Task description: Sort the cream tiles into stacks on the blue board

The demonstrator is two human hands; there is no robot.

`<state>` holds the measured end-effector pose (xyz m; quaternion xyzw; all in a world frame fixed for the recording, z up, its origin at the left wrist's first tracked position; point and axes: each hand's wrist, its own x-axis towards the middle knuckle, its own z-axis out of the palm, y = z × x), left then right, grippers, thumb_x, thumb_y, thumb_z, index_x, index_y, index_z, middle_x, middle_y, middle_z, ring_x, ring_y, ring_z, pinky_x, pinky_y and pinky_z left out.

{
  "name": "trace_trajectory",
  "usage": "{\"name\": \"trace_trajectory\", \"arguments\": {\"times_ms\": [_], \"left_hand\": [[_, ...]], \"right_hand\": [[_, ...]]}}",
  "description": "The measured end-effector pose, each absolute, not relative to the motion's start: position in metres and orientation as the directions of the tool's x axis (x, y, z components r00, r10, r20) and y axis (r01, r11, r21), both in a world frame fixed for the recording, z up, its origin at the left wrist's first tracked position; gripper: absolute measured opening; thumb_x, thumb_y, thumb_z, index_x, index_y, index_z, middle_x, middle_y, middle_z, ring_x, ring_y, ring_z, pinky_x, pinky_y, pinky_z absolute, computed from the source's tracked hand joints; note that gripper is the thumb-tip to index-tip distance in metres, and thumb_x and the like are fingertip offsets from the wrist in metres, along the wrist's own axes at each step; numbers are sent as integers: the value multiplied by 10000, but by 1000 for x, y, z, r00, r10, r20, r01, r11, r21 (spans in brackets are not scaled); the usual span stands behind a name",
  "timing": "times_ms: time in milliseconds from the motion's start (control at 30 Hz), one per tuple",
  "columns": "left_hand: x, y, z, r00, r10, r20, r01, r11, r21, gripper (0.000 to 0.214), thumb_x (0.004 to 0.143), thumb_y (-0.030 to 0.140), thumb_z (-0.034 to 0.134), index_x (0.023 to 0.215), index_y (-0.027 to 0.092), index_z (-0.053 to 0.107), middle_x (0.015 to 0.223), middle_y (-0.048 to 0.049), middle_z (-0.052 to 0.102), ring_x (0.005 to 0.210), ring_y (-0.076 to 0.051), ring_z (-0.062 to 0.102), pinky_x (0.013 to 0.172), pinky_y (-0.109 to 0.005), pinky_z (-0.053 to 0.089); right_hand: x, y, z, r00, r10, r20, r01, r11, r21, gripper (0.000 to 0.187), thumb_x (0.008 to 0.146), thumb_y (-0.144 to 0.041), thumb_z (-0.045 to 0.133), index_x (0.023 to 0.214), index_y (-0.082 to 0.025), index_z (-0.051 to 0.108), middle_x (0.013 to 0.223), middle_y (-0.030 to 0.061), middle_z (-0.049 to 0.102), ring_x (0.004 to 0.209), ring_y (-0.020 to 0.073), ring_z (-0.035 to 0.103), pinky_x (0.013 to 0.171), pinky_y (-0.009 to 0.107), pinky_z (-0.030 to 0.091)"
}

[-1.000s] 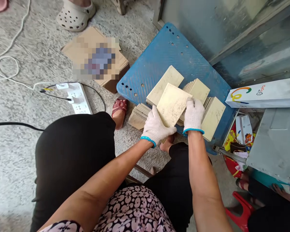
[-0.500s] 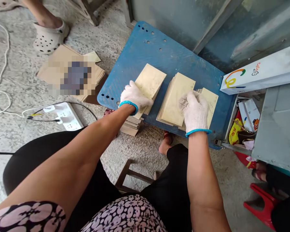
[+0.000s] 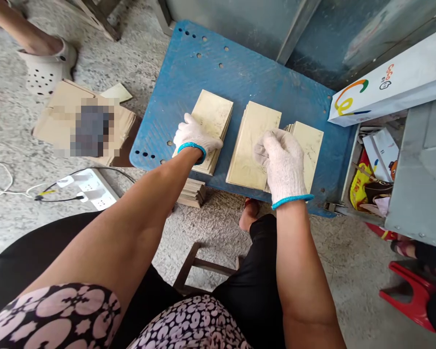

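Note:
Three stacks of thin, pale yellow rectangular boards lie on a blue board-like tabletop (image 3: 189,63). My left hand (image 3: 196,138), in a white knitted glove with a blue cuff, spans the near part of the left stack (image 3: 213,109), its fingers at one long edge and its thumb at the other. My right hand (image 3: 281,162), gloved alike, is closed with thumb and fingers curled together. It is over the gap between the middle stack (image 3: 256,145) and the right stack (image 3: 310,150). Whatever its fingers pinch, if anything, is hidden.
More boards (image 3: 191,193) are stacked below the table's near edge. A cardboard box (image 3: 58,116) and a power strip (image 3: 98,189) sit on the floor at left. On the right are a white paper bag (image 3: 388,82), an open drawer (image 3: 352,169) and a red stool (image 3: 410,300).
The left stack's top boards, offset before, now sit more evenly over those beneath, under my left hand. My right hand has shifted slightly left toward the middle stack. The view has moved a little.

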<state>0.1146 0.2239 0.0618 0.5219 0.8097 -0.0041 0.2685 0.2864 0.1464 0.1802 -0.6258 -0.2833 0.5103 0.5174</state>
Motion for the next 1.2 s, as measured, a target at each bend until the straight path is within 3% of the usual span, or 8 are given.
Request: {"name": "trace_trajectory", "arguments": {"times_ms": [567,767,900,1100,1200], "left_hand": [[119,209,63,-269,852,-449,867,417,273,1334,469,572,789,1487,72,88,1365,-270,378,1233,-450,391,994,-540,359],[114,210,60,-269,851,-450,903,386,190,1252,470,588,782,1459,71,214,1339,-254,422,1232,-445,403,1010,-527,359],[113,216,58,-274,821,-501,895,408,179,1189,487,644,768,1436,106,294,1312,-249,453,1225,-464,413,998,-556,350],[115,236,55,-133,838,-529,942,272,195,911,682,761,549,1309,102,507,1288,-214,481,1317,-527,265,1039,-656,163],[108,236,62,-104,848,-520,949,240,203,877,675,740,583,1283,110,529,1239,-195,527,1296,-504,316,1061,-648,152]], "right_hand": [[287,145,162,240,937,-254,-171,-216,-961,137,852,-328,591,862,-200,545,667,-47,539,645,94,593,575,213,522],[282,146,165,244,932,-269,-162,-234,-959,96,860,-281,591,848,-192,554,630,-51,513,633,99,593,602,228,523],[278,147,174,288,905,-312,-89,-299,-950,82,860,-240,575,799,-187,563,576,-61,500,531,81,543,533,206,490],[278,148,173,277,904,-326,-74,-318,-945,85,854,-261,578,803,-193,573,591,-51,517,579,100,572,574,236,517],[281,147,168,249,919,-307,-102,-290,-952,91,851,-282,581,825,-195,575,620,-49,534,629,107,594,589,243,526]]}}
